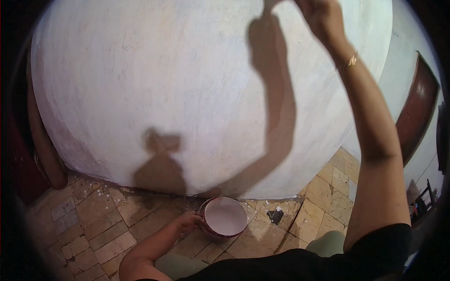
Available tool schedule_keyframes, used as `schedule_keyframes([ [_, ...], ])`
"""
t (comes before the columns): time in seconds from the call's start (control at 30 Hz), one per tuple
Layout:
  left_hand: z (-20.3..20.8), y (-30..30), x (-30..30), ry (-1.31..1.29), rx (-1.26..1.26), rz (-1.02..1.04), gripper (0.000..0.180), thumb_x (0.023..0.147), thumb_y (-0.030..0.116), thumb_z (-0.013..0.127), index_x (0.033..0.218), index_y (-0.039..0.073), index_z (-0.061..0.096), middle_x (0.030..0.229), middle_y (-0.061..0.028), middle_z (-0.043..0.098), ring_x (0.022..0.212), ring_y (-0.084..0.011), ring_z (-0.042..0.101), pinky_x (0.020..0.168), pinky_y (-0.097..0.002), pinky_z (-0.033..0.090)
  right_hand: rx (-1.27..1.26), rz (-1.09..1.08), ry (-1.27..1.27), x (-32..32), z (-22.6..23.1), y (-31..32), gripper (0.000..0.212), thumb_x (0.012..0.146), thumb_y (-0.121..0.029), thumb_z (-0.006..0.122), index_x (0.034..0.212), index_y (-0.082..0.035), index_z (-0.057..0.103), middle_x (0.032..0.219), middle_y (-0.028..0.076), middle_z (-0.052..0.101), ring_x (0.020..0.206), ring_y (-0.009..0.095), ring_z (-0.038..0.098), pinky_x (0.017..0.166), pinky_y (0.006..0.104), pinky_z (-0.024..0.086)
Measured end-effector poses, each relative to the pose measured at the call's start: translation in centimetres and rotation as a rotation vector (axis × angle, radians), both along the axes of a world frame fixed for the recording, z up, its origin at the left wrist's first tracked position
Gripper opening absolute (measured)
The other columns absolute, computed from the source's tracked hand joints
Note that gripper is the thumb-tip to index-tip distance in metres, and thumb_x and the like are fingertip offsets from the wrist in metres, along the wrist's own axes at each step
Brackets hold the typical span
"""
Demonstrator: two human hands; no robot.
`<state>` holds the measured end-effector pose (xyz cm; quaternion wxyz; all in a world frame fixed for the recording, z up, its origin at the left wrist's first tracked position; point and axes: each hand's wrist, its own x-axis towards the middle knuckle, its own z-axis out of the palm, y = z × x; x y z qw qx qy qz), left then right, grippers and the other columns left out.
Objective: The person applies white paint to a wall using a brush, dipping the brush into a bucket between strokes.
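Note:
My left hand (pixel 190 221) is closed on the left side of a round, dark red pot (pixel 216 234), held low in front of me close to the foot of the wall. White liquid that looks like paint (pixel 226 216) lies inside the pot. High against the white, streaky wall (pixel 140 84), my right hand (pixel 323 18) is raised with bent fingers at the upper picture edge. Its fingertips and whatever they hold are cut off there. A narrow shape shows above the hand in the arm's shadow (pixel 280 93). Gold bangles (pixel 352 60) circle my right wrist.
Tan stone floor tiles (pixel 110 241) carry white spatters along the wall's base. A small dark piece (pixel 275 215) lies on the floor right of the pot. Beyond my right arm is a brown door (pixel 418 110). A brown post (pixel 44 145) stands at the left.

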<state>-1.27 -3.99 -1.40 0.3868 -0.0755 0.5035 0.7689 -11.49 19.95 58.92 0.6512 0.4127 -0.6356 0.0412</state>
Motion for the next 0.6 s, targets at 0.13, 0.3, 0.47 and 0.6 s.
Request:
schedule_keyframes([
  [0.13, -0.3, -0.6, 0.1, -0.015, 0.069, -0.021, 0.028, 0.077, 0.002, 0.061, 0.105, 0.002, 0.06, 0.101, -0.0111, 0.063, 0.095, -0.0253, 0.061, 0.088, -0.0423, 0.049, 0.34, 0.02, -0.074, 2.0, -12.9, 1.3, 0.024, 0.078, -0.001, 0.066, 0.101, -0.007, 0.064, 0.091, 0.013, 0.06, 0.076, 0.027, 0.061, 0.061, 0.0309, 0.051],
  [0.3, 0.5, 0.2, 0.3, 0.135, -0.096, -0.052, 0.027, 0.077, 0.0, 0.06, 0.104, 0.0, 0.06, 0.106, -0.0136, 0.062, 0.1, -0.0259, 0.061, 0.085, -0.0379, 0.052, 0.56, 0.082, -0.641, 7.0, -21.9, 2.2, 0.036, 0.07, -0.003, 0.059, 0.106, -0.001, 0.058, 0.094, 0.015, 0.052, 0.082, 0.03, 0.056, 0.066, 0.0364, 0.05],
  [0.47, -2.1, -0.1, -0.7, 0.039, 0.051, -0.07, 0.029, 0.078, 0.001, 0.059, 0.107, -0.001, 0.058, 0.109, -0.0156, 0.061, 0.098, -0.0258, 0.062, 0.086, -0.0392, 0.051, 0.444, 0.172, -0.869, 6.7, -18.7, 1.2, 0.024, 0.068, 0.004, 0.056, 0.09, -0.004, 0.059, 0.082, 0.011, 0.051, 0.072, 0.029, 0.055, 0.064, 0.0359, 0.048],
  [0.6, -1.4, -0.1, -0.2, -0.002, 0.047, -0.002, 0.03, 0.076, 0.0, 0.058, 0.106, -0.002, 0.059, 0.101, -0.0151, 0.064, 0.091, -0.0262, 0.064, 0.085, -0.0414, 0.05, 0.165, 0.322, -0.834, 4.7, -9.2, 1.7, 0.019, 0.072, 0.008, 0.06, 0.087, -0.003, 0.065, 0.08, 0.008, 0.061, 0.077, 0.017, 0.062, 0.067, 0.0283, 0.051],
])
